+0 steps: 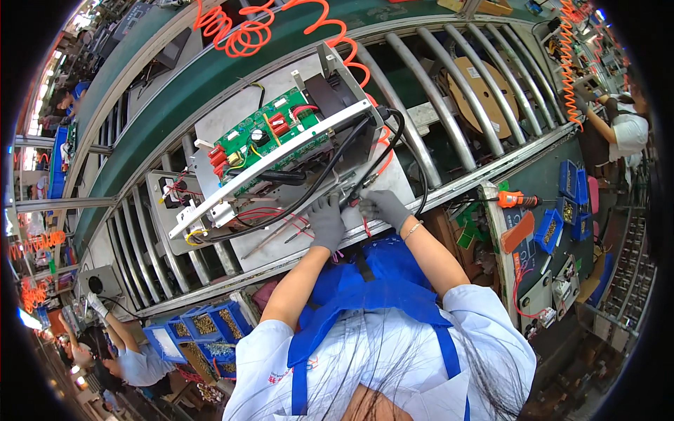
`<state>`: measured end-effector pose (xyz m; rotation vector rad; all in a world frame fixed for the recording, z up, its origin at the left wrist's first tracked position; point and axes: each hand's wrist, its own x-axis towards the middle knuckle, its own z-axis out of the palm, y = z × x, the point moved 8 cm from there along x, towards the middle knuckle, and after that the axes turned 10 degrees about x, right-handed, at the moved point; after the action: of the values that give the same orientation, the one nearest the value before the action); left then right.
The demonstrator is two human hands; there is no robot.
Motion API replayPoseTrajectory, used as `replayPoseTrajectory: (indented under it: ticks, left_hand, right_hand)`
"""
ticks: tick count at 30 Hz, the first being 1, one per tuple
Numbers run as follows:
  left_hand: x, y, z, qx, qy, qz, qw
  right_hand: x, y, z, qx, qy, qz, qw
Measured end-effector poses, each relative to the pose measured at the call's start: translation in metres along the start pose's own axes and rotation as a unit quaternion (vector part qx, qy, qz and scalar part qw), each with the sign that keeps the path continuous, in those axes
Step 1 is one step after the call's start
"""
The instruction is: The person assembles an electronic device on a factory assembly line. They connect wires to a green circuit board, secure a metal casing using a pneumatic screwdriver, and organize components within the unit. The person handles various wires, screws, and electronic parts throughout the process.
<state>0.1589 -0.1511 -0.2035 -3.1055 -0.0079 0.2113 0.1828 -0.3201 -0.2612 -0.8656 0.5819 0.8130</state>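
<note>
Machine [274, 166] on the rollers [430, 98] before me looks heavy and stiff, best held by its metal frame, off the fragile circuit board [242, 144]; my left hand [327, 223] and right hand [385, 208] sit slightly apart beside it, though I cannot tell what they grip.

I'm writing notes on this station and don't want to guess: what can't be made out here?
All in the head view:
- What the right hand grips, if anything: its gloved fingers cover it.
- What lies beneath the left hand: its glove hides it.
- Part of the green circuit board: the pale metal rail crosses it.
- Shapes of the small parts: too small.
</note>
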Motion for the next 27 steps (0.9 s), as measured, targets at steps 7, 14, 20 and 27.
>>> replayPoseTrajectory:
  ticks: [7,14,20,27]
  left_hand:
    - [0.003,-0.011,-0.052,-0.289,-0.013,0.046,0.956]
    - [0.005,0.015,-0.118,-0.414,0.020,0.183,0.891]
    - [-0.011,-0.013,-0.104,-0.437,0.051,0.079,0.895]
    - [-0.049,-0.050,-0.098,-0.379,0.067,0.009,0.923]
  right_hand:
    - [-0.006,-0.001,0.017,0.021,-0.096,0.029,0.995]
    - [-0.064,-0.032,0.070,0.077,-0.176,-0.119,0.974]
    - [-0.092,-0.080,-0.048,-0.146,-0.002,-0.270,0.952]
    - [-0.269,-0.205,0.100,-0.073,-0.033,-0.628,0.774]
